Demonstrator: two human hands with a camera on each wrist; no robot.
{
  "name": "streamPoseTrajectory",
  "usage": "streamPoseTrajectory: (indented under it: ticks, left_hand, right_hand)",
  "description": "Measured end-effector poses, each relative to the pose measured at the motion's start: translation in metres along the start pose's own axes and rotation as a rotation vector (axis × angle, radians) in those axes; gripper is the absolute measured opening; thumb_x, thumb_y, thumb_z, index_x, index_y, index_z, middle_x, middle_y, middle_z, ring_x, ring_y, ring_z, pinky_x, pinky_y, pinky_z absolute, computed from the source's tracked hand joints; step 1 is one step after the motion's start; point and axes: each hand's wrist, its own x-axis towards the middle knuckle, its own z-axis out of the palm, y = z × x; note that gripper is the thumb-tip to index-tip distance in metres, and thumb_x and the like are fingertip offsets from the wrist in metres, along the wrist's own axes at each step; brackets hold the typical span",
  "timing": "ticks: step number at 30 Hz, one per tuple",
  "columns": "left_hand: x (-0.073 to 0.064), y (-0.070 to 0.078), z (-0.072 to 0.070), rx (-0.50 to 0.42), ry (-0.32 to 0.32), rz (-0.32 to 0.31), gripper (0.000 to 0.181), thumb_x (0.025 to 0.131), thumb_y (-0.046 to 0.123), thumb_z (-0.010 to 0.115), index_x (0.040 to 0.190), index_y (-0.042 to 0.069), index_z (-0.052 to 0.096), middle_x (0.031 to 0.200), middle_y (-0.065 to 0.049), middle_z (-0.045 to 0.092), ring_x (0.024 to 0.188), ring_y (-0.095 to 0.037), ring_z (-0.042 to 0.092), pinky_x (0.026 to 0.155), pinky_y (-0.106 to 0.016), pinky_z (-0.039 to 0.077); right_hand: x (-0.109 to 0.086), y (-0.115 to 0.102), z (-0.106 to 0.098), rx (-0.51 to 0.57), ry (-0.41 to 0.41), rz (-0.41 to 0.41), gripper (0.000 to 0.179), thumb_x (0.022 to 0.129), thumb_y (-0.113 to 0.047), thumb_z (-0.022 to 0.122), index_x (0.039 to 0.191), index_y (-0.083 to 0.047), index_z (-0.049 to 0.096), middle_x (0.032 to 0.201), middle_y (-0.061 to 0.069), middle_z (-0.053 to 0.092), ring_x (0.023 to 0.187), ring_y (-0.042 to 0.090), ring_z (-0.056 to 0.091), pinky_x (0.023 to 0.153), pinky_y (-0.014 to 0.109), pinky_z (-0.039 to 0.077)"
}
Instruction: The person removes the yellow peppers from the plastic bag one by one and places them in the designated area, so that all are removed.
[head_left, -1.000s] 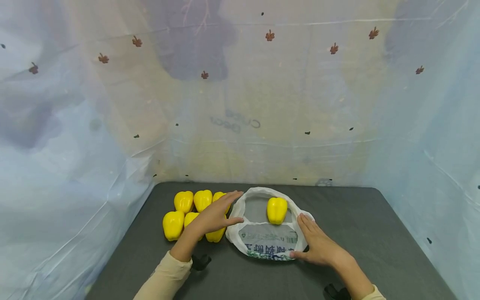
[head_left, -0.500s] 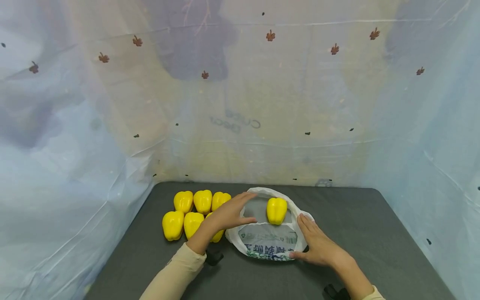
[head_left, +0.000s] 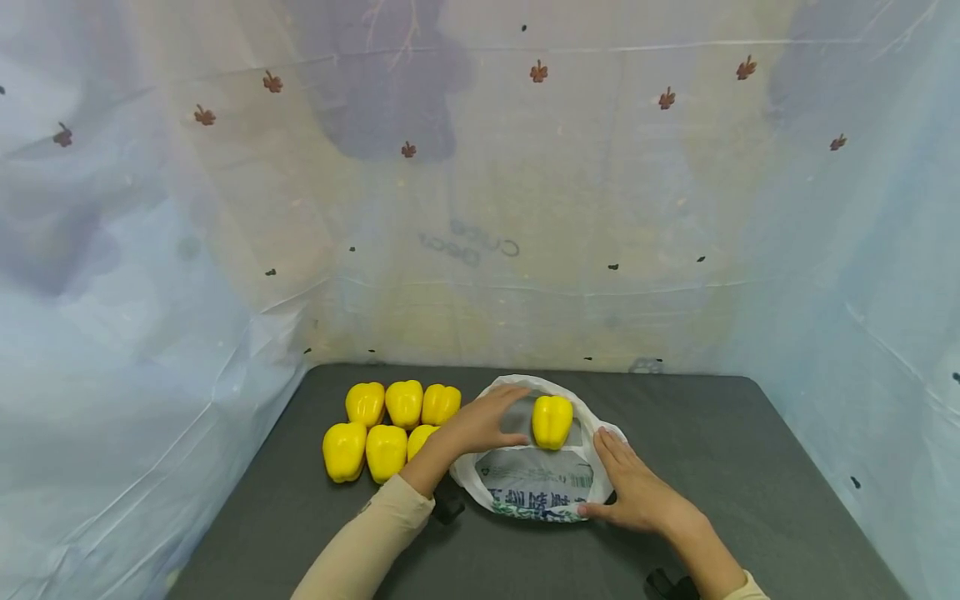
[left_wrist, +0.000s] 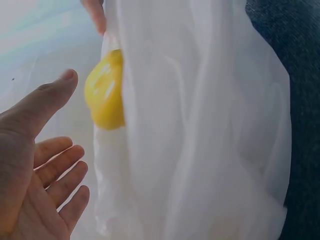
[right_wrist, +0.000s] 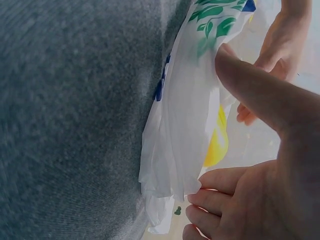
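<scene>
A white plastic bag [head_left: 468, 479] with blue and green print lies on the table, its mouth spread toward me. One yellow bell pepper [head_left: 552, 422] is at the bag's mouth; the left wrist view shows the same pepper [left_wrist: 106, 92] partly hidden by bag film. My left hand [head_left: 483, 423] hovers over the bag's left rim, thumb and fingers spread, apart from the pepper and holding nothing. With straight fingers and thumb, my right hand [head_left: 637, 492] touches the bag's right rim. In the right wrist view this hand [right_wrist: 250, 185] has fingertips against the film [right_wrist: 185, 125].
Several yellow bell peppers [head_left: 386, 452] stand in two rows left of the bag, one partly behind my left arm. The dark grey table [head_left: 712, 442] ends at a pale patterned curtain [head_left: 480, 317] behind and at both sides.
My left hand has moved right, from beside the pepper rows to over the bag's left rim, nearer the single pepper. The right hand, bag and peppers have stayed in place.
</scene>
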Motion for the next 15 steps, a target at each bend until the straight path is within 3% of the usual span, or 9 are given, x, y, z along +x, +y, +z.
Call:
streamPoseTrajectory:
  ticks: [15]
  left_hand:
    - [0.024, 0.002, 0.023, 0.104, -0.015, -0.035, 0.099, 0.094, 0.053, 0.082, 0.170, 0.016, 0.032, 0.172, -0.005, 0.037, 0.154, -0.023, 0.043, 0.124, -0.040, 0.041]
  right_hand:
    - [0.001, 0.001, 0.001, -0.002, -0.003, -0.007, 0.123, 0.087, -0.060, 0.085, 0.164, 0.013, 0.024, 0.172, 0.033, 0.020, 0.160, 0.051, 0.020, 0.128, 0.067, 0.018]
